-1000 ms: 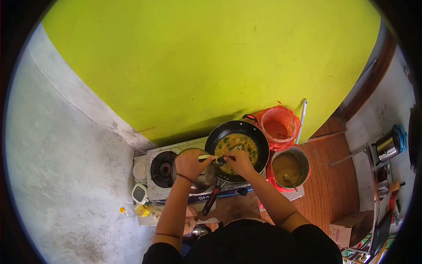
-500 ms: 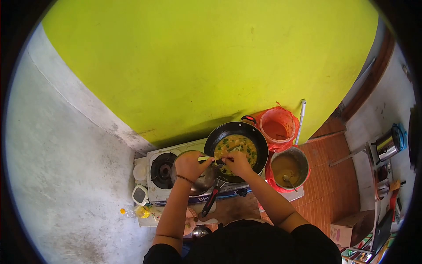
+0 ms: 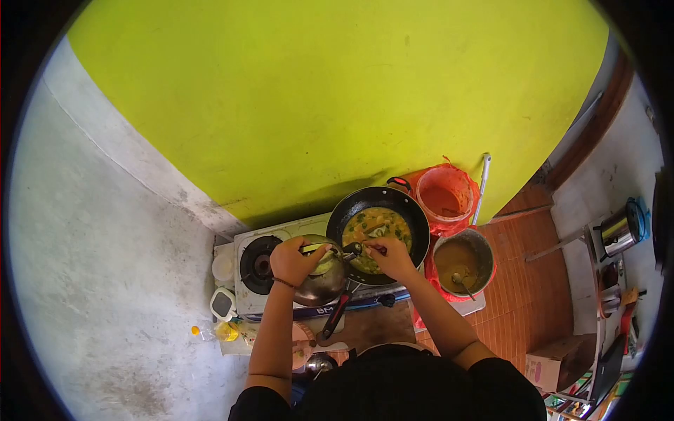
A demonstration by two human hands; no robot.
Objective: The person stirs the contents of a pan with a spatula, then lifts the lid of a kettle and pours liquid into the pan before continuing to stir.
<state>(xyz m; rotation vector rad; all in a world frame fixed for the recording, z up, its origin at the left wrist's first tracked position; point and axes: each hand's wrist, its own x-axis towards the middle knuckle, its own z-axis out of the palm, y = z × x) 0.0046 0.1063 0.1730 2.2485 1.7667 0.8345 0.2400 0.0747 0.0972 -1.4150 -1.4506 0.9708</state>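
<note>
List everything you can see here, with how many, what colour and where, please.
Stove: one, white-topped, against the wall
Burner: one visible, black, stove's left
Pan: one, black, stove's right, food inside
Metal vessel: one, silver, beneath left hand
Bucket: one, reddish, behind pot
Pot: one, grey, right of pan, brown liquid and spoon inside
Pole: one, pale grey, beside bucket
Pitcher: one, white and dark, left of stove
Bottle: one, clear, yellow cap, lower left
Wall: yellow-green, behind stove
Floor: red-brown, right
Box: one, brown, lower right
Shelf items: several, mixed colours, far right, some too small to name
Left hand: one, bare, over metal vessel
Right hand: one, bare, over pan's near side
</note>
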